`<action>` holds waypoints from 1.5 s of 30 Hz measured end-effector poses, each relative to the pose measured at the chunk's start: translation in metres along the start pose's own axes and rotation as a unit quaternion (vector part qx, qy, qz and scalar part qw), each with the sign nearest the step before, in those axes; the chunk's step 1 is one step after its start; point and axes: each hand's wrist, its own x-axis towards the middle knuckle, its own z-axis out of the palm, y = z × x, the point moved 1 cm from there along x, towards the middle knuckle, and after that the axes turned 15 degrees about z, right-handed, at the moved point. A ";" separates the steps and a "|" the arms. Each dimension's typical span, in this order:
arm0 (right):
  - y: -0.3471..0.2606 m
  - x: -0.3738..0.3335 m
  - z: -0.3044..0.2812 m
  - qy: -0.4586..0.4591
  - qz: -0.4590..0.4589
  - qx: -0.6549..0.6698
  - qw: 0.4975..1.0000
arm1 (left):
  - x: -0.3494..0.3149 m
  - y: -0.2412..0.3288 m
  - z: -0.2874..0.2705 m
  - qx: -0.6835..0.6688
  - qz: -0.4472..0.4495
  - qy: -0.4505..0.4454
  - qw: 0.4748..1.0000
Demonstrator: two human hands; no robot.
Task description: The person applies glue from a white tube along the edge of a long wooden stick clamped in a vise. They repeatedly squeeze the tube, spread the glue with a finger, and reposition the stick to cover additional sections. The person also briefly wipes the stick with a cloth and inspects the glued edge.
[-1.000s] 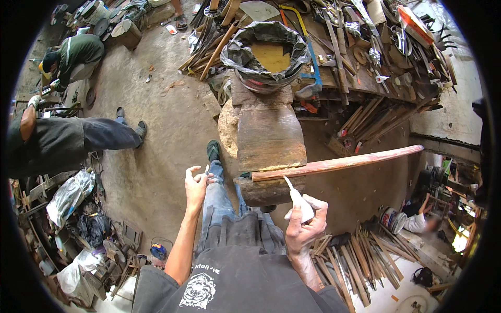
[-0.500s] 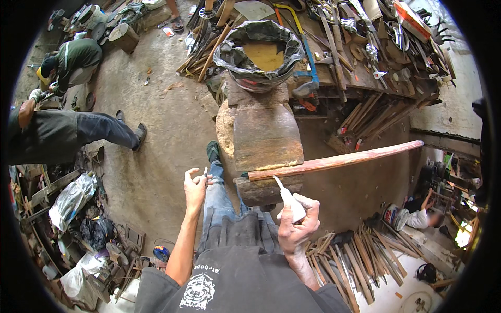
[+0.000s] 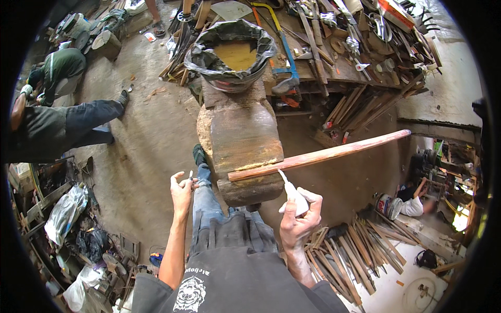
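My right hand (image 3: 298, 218) is closed around a white squeeze bottle (image 3: 295, 201) with a long thin nozzle. The nozzle points up at the lower edge of a reddish-brown wooden stick (image 3: 323, 154); whether its tip touches the wood I cannot tell. The stick's left end rests across a worn wooden block (image 3: 245, 133), while its far end sticks out to the right over the floor. Left of the block, my left hand (image 3: 181, 190) is raised and pinches a small pale piece, like a bottle cap (image 3: 191, 175), between thumb and finger.
Beyond the block stands a bucket (image 3: 201, 68) lined with black plastic, with yellowish-brown contents. A cluttered bench (image 3: 334, 73) bears a blue-and-yellow hacksaw (image 3: 288, 49). Wooden strips (image 3: 360, 250) lie at lower right. Two people work at left; another is at far right.
The bottle's nozzle has moved rightward along the stick, away from its left end. My left hand keeps its pinch. The person at left has shifted their legs. The whole view has shifted slightly.
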 end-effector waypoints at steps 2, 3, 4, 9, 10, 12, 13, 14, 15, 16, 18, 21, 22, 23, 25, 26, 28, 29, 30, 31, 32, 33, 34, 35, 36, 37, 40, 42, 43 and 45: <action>0.000 0.003 -0.003 0.009 0.007 0.003 1.000 | 0.001 -0.001 0.000 -0.002 -0.004 -0.001 1.000; -0.001 0.005 -0.005 0.013 0.008 0.003 1.000 | 0.001 -0.001 0.000 0.001 -0.009 0.001 1.000; -0.001 0.007 -0.006 0.012 0.014 0.013 1.000 | 0.001 -0.002 0.000 -0.001 -0.006 -0.004 1.000; -0.001 0.016 -0.013 0.039 0.000 0.015 0.999 | -0.001 -0.005 -0.002 0.008 0.006 -0.012 1.000; 0.000 0.018 -0.015 0.052 0.000 0.014 0.999 | -0.001 -0.007 -0.003 0.014 0.001 -0.011 1.000; 0.002 0.022 -0.017 0.067 0.000 0.041 0.997 | -0.001 -0.011 -0.004 0.009 0.000 -0.009 1.000; 0.003 0.023 -0.018 0.075 -0.002 0.086 0.993 | -0.001 -0.014 -0.005 0.015 -0.007 0.005 1.000; 0.004 0.022 -0.019 0.088 -0.002 0.118 0.989 | -0.003 -0.017 -0.007 -0.002 -0.002 -0.003 1.000; 0.005 0.020 -0.019 0.089 0.003 0.134 0.987 | -0.004 -0.021 -0.008 -0.012 0.002 0.005 1.000; 0.005 0.017 -0.020 0.090 0.019 0.159 0.983 | -0.007 -0.025 -0.012 -0.022 -0.007 0.022 0.999; 0.004 0.006 -0.017 0.065 0.013 0.127 0.990 | -0.015 -0.032 -0.020 -0.019 0.018 0.040 0.999; -0.001 -0.018 -0.003 -0.035 0.023 0.116 0.992 | -0.030 -0.037 -0.037 -0.016 0.007 0.082 0.997; -0.004 -0.025 0.002 -0.091 0.002 0.122 0.988 | -0.034 -0.036 -0.043 -0.025 0.031 0.096 0.995; -0.006 -0.031 0.009 -0.125 0.012 0.099 0.987 | -0.036 -0.035 -0.047 -0.034 0.046 0.112 0.992; -0.010 -0.040 0.020 -0.189 0.008 0.100 0.977 | -0.040 -0.029 -0.056 -0.066 0.029 0.151 0.986; -0.012 -0.043 0.023 -0.201 0.026 0.099 0.974 | -0.040 -0.024 -0.059 -0.072 0.034 0.165 0.983; -0.017 -0.037 0.027 -0.192 0.025 0.091 0.977 | -0.039 -0.011 -0.064 -0.123 0.062 0.185 0.973; -0.022 -0.028 0.027 -0.202 0.016 0.081 0.976 | -0.038 -0.004 -0.065 -0.133 0.071 0.180 0.972; -0.029 -0.018 0.029 -0.192 -0.028 0.066 0.979 | -0.036 0.003 -0.066 -0.142 0.080 0.176 0.971; -0.038 -0.007 0.030 -0.198 -0.050 0.093 0.974 | -0.035 0.012 -0.067 -0.163 0.114 0.164 0.966; -0.048 0.005 0.033 -0.184 -0.058 0.113 0.975 | -0.034 0.019 -0.067 -0.122 0.101 0.175 0.972; -0.061 0.019 0.037 -0.178 -0.081 0.146 0.970 | -0.033 0.028 -0.067 -0.095 0.113 0.176 0.973; -0.076 0.035 0.041 -0.151 -0.096 0.169 0.969 | -0.032 0.036 -0.066 -0.066 0.119 0.178 0.975; -0.094 0.053 0.047 -0.136 -0.123 0.182 0.966 | -0.031 0.046 -0.064 -0.096 0.138 0.173 0.970; -0.111 0.070 0.054 -0.099 -0.143 0.186 0.967 | -0.032 0.055 -0.062 -0.149 0.135 0.178 0.963; -0.128 0.087 0.063 -0.118 -0.175 0.197 0.957 | -0.033 0.066 -0.060 -0.203 0.135 0.178 0.953; -0.166 0.131 0.090 -0.122 -0.232 0.210 0.942 | -0.038 0.104 -0.051 -0.242 0.134 0.161 0.947; -0.177 0.144 0.109 -0.118 -0.213 0.193 0.950 | -0.047 0.132 -0.044 -0.241 0.181 0.126 0.945; -0.180 0.148 0.116 -0.108 -0.194 0.164 0.961 | -0.052 0.145 -0.040 -0.244 0.188 0.117 0.944; -0.185 0.156 0.130 -0.103 -0.195 0.102 0.970 | -0.059 0.166 -0.034 -0.231 0.217 0.091 0.944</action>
